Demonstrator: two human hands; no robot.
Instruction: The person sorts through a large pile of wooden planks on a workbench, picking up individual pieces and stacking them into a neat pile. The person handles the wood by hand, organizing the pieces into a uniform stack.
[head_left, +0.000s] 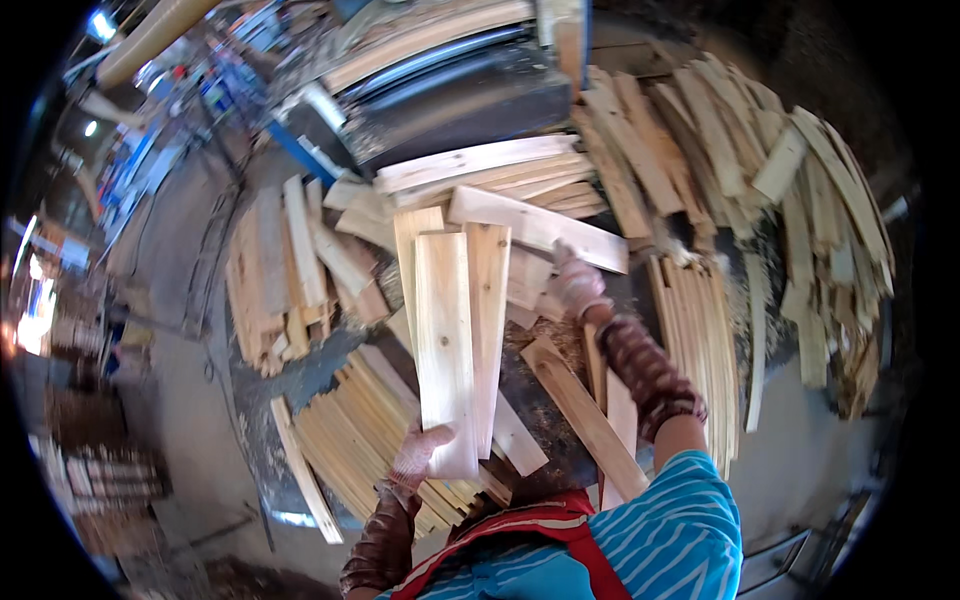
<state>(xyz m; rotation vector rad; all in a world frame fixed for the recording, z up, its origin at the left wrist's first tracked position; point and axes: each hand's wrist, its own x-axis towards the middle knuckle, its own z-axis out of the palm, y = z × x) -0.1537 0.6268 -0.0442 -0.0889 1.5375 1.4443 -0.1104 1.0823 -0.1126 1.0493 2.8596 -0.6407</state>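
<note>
My left hand (420, 452), in a light glove, grips a fanned bundle of wooden boards (445, 340) near their lower end, with the thumb across the front board. Two more boards show behind that one, one on either side. My gloved right hand (580, 285) is stretched forward, with its fingers at the near edge of a pale wooden board (530, 222) that lies slantwise over other boards. Blur on those fingers hides whether they close on it. Brown patterned sleeves cover both forearms.
Ahead stands a dark machine (460, 110) with boards stacked before it. Neat rows of narrow boards lie at near left (360, 430) and right (697, 350). A loose plank (585, 415) lies close to me. Larger heaps lie left (285, 270) and far right (735, 140). Shavings litter the dark table.
</note>
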